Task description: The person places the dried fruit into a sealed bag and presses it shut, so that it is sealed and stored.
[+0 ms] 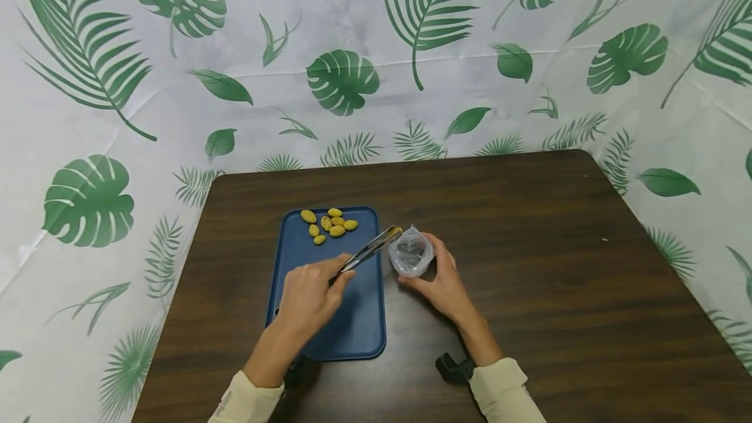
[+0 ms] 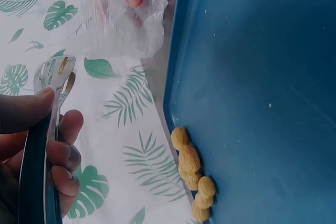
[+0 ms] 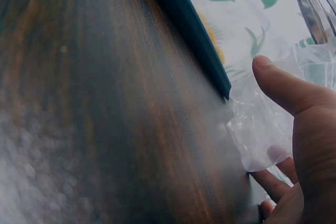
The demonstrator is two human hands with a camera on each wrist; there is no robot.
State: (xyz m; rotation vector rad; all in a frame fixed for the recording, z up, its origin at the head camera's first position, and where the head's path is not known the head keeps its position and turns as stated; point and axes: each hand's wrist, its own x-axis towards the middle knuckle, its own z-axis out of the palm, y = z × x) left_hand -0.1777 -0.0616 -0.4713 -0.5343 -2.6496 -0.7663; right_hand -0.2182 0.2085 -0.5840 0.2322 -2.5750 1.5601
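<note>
One yellow piece [image 1: 397, 232] sits at the tips of metal tongs [image 1: 370, 250], just beside a clear plastic bag [image 1: 411, 254]. The left hand [image 1: 310, 296] grips the tongs; the right hand [image 1: 439, 281] holds the bag between thumb and fingers. Eight more yellow pieces [image 1: 337, 231] lie toward the far end of a blue tray [image 1: 352, 325] on the dark wooden surface [image 1: 529, 247].
</note>
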